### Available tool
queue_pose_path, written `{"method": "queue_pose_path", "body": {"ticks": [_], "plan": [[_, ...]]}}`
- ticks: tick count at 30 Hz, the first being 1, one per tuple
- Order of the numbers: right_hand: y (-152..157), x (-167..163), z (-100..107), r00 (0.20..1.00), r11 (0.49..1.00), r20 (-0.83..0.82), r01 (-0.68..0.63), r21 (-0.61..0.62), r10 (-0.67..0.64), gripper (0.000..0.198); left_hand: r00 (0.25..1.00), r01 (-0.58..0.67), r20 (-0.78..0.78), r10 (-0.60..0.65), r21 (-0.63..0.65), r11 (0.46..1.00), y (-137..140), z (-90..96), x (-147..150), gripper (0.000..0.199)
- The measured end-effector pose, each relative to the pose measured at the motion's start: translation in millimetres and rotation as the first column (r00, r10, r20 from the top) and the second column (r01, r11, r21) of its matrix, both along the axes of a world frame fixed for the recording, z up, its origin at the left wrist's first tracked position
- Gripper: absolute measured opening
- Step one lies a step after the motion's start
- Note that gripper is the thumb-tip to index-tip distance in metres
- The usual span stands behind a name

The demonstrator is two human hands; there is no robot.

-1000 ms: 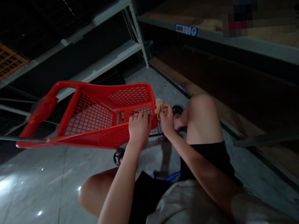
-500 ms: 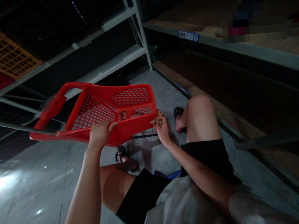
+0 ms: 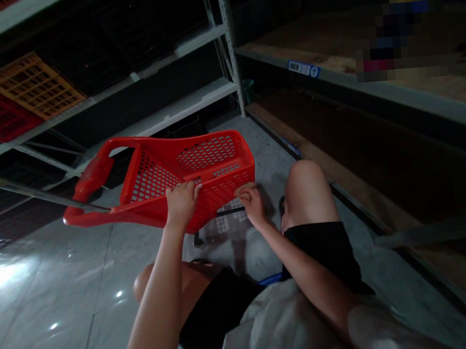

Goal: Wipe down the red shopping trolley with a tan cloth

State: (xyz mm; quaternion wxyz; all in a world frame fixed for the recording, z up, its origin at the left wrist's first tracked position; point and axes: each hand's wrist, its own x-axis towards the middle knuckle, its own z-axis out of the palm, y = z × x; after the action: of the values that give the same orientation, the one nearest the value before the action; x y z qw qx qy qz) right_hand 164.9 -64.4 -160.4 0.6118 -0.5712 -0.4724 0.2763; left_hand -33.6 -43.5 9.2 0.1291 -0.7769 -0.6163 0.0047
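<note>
A red plastic shopping cart (image 3: pixel 159 208) with perforated walls stands before my knees, its handle end to the left. My left hand (image 3: pixel 182 201) is closed over the near top rim, fingers curled to the inside. Low on the near side wall, close to the right end, my right hand (image 3: pixel 253 205) pinches a brown cloth (image 3: pixel 242 195) against the red plastic. Most of the cloth is hidden by my fingers. Below the basket show a dark bar and a caster (image 3: pixel 198 239).
Metal racking (image 3: pixel 231 51) stands behind the cart, with a yellow crate (image 3: pixel 36 85) and a red crate (image 3: pixel 2 114). A wooden shelf (image 3: pixel 328 46) with a blue label runs along the right. Something blue (image 3: pixel 270 280) lies beneath me on the grey floor.
The cart appears further right in view. My left hand has slid along the rim towards the right end. My right hand and the cloth have moved from the corner onto the side wall.
</note>
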Motion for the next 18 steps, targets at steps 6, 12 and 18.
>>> {"method": "queue_pose_path", "body": {"ticks": [6, 12, 18], "plan": [[17, 14, 71, 0.997, 0.967, 0.016, 0.066, 0.245, -0.072, 0.018, 0.999, -0.002, 0.045, -0.001, 0.072, 0.997, -14, -5.0, 21, 0.045], [-12, 4, -4, 0.999, 0.999, 0.043, 0.004, 0.054, -0.006, 0.009, 0.997, -0.005, 0.078, -0.005, 0.13, 0.992, -31, -9.0, 42, 0.041], [-13, 7, 14, 0.999, 0.997, 0.02, 0.045, 0.062, -0.046, 0.014, 0.996, -0.006, 0.088, -0.009, 0.169, 0.986, -43, -11.8, 60, 0.038]]}}
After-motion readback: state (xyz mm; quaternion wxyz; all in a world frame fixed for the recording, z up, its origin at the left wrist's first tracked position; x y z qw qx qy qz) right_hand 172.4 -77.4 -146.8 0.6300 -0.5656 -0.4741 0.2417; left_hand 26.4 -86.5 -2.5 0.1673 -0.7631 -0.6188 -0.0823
